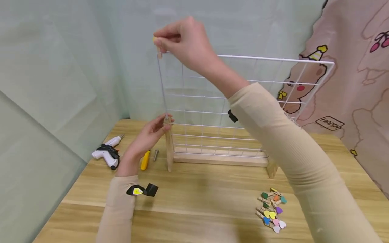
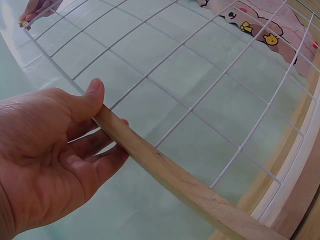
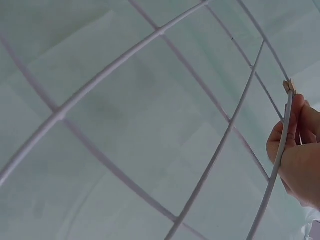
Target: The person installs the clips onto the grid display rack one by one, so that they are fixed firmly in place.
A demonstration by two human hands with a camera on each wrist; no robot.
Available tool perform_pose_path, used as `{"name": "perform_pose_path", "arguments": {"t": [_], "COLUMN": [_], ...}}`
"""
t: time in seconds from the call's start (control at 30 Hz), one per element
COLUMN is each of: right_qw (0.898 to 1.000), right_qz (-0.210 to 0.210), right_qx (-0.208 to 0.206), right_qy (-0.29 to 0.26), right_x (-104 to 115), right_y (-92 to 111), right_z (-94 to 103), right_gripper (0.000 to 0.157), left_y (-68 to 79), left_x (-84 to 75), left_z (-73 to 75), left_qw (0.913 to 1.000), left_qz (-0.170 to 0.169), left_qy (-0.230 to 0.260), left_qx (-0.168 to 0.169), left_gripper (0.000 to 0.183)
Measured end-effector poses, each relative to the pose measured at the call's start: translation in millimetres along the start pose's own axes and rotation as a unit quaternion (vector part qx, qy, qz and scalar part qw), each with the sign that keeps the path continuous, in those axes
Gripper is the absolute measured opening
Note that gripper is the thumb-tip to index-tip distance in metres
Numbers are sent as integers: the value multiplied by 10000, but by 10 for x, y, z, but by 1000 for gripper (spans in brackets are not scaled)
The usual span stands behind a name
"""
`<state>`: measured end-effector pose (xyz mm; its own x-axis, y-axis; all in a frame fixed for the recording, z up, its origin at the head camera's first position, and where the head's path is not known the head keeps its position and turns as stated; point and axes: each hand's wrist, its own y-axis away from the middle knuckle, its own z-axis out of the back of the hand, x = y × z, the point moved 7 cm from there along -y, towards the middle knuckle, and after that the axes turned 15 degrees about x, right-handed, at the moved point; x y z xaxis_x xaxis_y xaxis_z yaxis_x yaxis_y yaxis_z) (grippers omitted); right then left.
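A white wire grid (image 1: 258, 58) stands upright in a wooden stand, its base bar (image 1: 218, 159) on the table. My right hand (image 1: 191, 44) pinches a small wooden clothespin (image 1: 159, 53) at the grid's top left corner. Some yellow shows at the clothespin's upper end between the fingertips. In the right wrist view, the clothespin's tip (image 3: 288, 86) meets the corner wire. Lower down, my left hand (image 1: 149, 136) grips the top of the stand's left wooden post (image 1: 169, 148). The left wrist view shows the thumb on one side of that post (image 2: 165, 165) and fingers on the other.
Several clothespins with coloured hearts (image 1: 269, 214) lie in a pile at the table's front right. Left of the stand are a white glue gun (image 1: 106, 153), a yellow-handled tool (image 1: 145, 160) and a metal bolt (image 1: 156, 155). Pale green cloth and a pink printed cloth (image 1: 358, 101) hang behind.
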<state>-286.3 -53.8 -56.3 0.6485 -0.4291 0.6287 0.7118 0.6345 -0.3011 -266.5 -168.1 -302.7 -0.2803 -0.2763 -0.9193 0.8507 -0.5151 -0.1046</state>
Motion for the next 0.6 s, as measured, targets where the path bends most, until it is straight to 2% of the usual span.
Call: {"name": "perform_pose_path", "arguments": {"t": [0.2, 0.33, 0.43, 0.53, 0.6], "right_qw": [9999, 9991, 9965, 9936, 9925], "right_qz": [-33, 75, 367, 655, 774], "right_qx": [39, -139, -373, -441, -403], "right_qy": [117, 393, 656, 804, 855], "right_x": [-37, -47, -31, -14, -101], "right_y": [57, 165, 367, 695, 934], "right_z": [27, 71, 98, 75, 31], "right_gripper": [25, 30, 30, 27, 25], "left_y": [-31, -57, -67, -79, -86], "left_x": [-167, -222, -216, -159, -87], "left_z": [-82, -100, -94, -88, -72], "left_qw": [9999, 9999, 9998, 9996, 9994], "left_qz": [-67, -50, 2, 128, 186], "left_qy": [92, 69, 124, 228, 287], "left_qx": [89, 105, 123, 101, 55], "left_gripper": [43, 42, 44, 44, 44]}}
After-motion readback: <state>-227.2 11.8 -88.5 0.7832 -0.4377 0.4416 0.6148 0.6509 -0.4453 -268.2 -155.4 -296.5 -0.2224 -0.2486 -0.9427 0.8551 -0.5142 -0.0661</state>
